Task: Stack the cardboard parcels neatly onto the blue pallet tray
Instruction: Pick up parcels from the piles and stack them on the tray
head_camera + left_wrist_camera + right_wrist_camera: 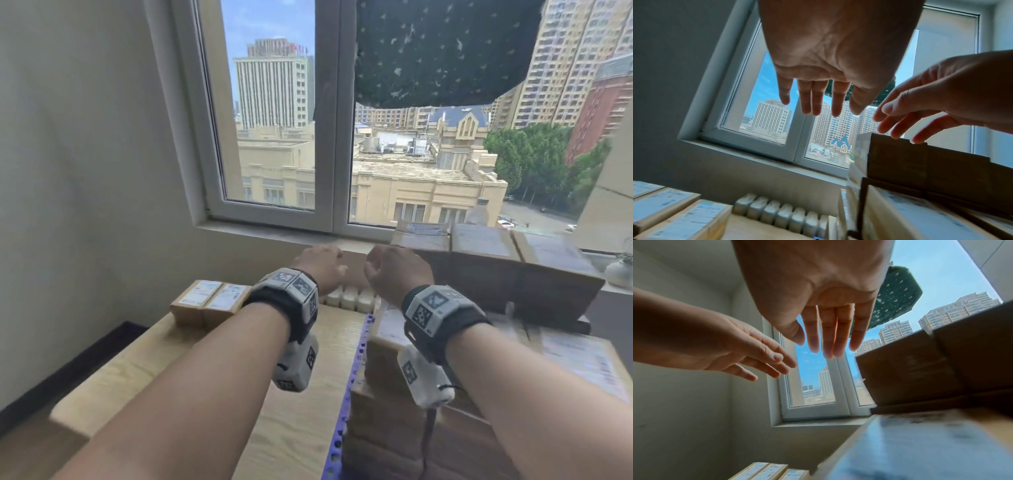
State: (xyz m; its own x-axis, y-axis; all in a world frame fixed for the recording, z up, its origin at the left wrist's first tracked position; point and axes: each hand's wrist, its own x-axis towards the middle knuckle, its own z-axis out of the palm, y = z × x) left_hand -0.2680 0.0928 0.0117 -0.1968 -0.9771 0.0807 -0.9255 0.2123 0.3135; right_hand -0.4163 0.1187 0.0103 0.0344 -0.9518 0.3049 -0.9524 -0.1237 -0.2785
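Note:
Both hands hover side by side in the air before the window sill, holding nothing. In the left wrist view my left hand has its fingers straight and spread. In its own wrist view, my right hand is likewise flat and empty. From the head view the left hand and right hand are seen from behind. Below the right arm, labelled cardboard parcels are stacked on the blue pallet tray. A taller brown stack rises behind them. Two small parcels lie on the wooden table at left.
The wooden table extends under my left arm, with a white radiator at its far end below the window sill. A wall closes the left side. A small white vase stands on the sill at far right.

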